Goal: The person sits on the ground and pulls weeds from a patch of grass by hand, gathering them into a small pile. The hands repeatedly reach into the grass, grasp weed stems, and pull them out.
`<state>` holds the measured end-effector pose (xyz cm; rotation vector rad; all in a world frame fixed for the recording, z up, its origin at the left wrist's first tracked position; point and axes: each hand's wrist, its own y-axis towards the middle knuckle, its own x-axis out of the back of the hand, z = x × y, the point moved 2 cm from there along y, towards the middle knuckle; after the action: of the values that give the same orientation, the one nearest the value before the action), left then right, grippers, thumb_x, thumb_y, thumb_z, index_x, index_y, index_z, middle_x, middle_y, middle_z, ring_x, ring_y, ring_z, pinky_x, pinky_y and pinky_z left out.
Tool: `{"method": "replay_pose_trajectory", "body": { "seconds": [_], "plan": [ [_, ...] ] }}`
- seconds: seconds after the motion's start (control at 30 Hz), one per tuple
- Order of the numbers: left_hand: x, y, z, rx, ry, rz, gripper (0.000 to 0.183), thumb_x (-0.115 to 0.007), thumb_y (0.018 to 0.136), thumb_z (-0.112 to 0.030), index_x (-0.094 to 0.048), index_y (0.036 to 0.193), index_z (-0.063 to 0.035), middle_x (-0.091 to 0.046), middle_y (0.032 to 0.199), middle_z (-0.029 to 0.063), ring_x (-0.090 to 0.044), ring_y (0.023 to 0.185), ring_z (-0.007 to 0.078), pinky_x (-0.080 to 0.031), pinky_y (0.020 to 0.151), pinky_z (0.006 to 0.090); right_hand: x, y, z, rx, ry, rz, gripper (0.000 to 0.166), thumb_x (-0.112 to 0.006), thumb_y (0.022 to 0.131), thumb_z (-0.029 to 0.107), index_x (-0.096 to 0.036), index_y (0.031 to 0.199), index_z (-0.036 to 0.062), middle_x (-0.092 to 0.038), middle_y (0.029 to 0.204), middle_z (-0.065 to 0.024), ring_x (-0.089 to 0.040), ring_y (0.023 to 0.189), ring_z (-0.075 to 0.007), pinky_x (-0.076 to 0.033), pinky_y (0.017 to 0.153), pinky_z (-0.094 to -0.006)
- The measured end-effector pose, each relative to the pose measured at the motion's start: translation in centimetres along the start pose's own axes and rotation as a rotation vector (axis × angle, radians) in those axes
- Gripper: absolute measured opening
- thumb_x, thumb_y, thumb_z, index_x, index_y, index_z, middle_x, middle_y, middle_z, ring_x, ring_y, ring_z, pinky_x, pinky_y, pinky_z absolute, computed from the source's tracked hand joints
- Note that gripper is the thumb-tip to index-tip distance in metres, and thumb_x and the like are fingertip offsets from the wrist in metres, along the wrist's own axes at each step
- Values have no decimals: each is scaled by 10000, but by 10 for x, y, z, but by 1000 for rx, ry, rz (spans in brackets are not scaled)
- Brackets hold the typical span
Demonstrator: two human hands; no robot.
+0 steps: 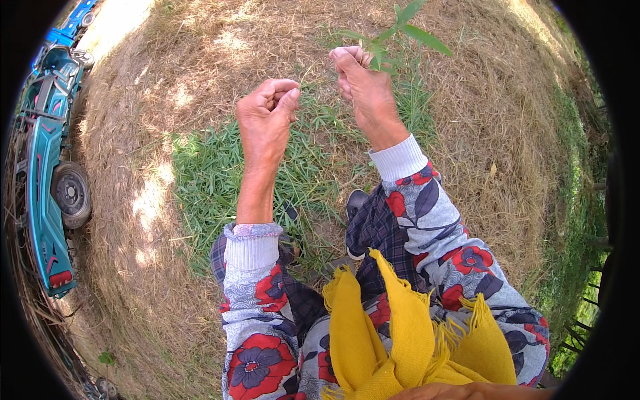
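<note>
My right hand [367, 87] is closed around a green sprig [387, 37], whose long narrow leaves stick out above the knuckles. To its left and a little lower, my left hand [265, 107] has its fingers curled, with the thumb against the index finger. A thin pale stalk shows by those fingertips; whether they pinch it is too fine to tell. Below both hands a loose spread of cut green leaves and stems [220, 175] lies on the ground, reaching to my shoes.
Dry straw [480, 125] covers the ground all around. A teal cargo tricycle [47, 200] stands at the left edge, with a blue vehicle [62, 35] beyond it. Green plants [565, 200] line the right side. My yellow fringed scarf [400, 330] hangs over my lap.
</note>
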<state>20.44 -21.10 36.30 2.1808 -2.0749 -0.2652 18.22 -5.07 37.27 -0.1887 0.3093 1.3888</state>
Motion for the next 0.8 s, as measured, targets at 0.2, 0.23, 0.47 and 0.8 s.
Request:
{"method": "replay_pose_trajectory", "body": {
  "seconds": [0.2, 0.23, 0.47, 0.8],
  "plan": [
    [0, 0, -3, -12, 15, 21, 89, -685, 829, -8, -694, 916, 5, -617, 683, -4, -518, 560, 41, -411, 489, 185, -1, -3, -4, -106, -36, 200, 186, -680, 884, 229, -628, 849, 54, -495, 675, 60, -383, 512, -26, -276, 439, -197],
    [-1, -1, -3, 7, 24, 31, 83, -685, 829, -10, -695, 909, 5, -615, 680, -5, -517, 560, 40, -408, 488, 186, -4, -2, -5, -79, -24, 227, 191, -687, 879, 233, -628, 850, 53, -492, 669, 60, -379, 512, -27, -273, 443, -197],
    [-1, -2, -4, 42, 93, 104, 78, -675, 847, -67, -694, 871, 5, -589, 656, -14, -502, 554, 44, -388, 484, 203, -6, -3, -5, 31, -64, 292, 177, -695, 868, 210, -632, 857, 45, -483, 653, 63, -371, 531, -24, -256, 463, -191],
    [1, -1, -2, 32, 45, 58, 101, -656, 871, -92, -688, 870, 4, -565, 660, -35, -480, 569, 33, -381, 490, 206, -5, -5, -7, 4, -151, 284, 211, -694, 858, 228, -658, 934, 34, -486, 655, 60, -383, 544, -33, -261, 471, -211]
  ]
}}
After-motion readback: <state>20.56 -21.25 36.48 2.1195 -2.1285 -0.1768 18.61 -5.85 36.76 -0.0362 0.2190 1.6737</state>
